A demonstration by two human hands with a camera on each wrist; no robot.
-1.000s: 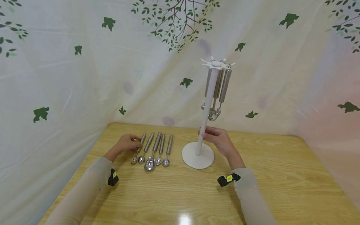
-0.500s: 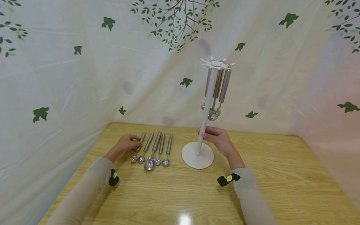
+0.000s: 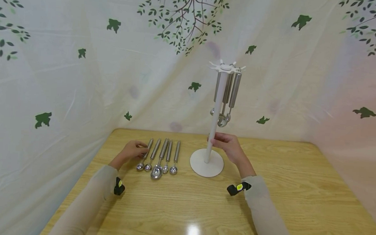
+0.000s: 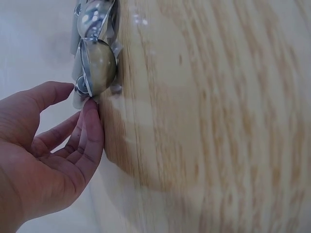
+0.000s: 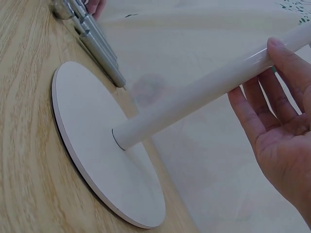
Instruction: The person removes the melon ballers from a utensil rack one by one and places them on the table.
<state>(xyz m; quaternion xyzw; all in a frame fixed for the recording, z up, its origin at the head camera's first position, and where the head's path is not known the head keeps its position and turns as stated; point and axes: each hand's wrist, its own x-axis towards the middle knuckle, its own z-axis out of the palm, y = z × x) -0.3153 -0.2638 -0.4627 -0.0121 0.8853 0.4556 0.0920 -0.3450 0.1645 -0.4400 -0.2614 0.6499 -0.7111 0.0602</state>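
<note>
Gripping stand (image 3: 217,112) w/ my R hand (image 3: 228,145), L hand (image 3: 133,150) touching end scoop (image 3: 149,144), idk if pinching; some scoops (image 3: 235,90) hanging alr, 5 unhung.

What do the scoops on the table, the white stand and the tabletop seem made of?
Scoops: metal, probably stainless steel; the bowls have mirror-like reflections, the handles look duller.

White stand: smooth, slightly glossy; painted metal or plastic, can't tell which.

Tabletop: wood grain with a bright glare patch; varnished wood or laminate.
</note>
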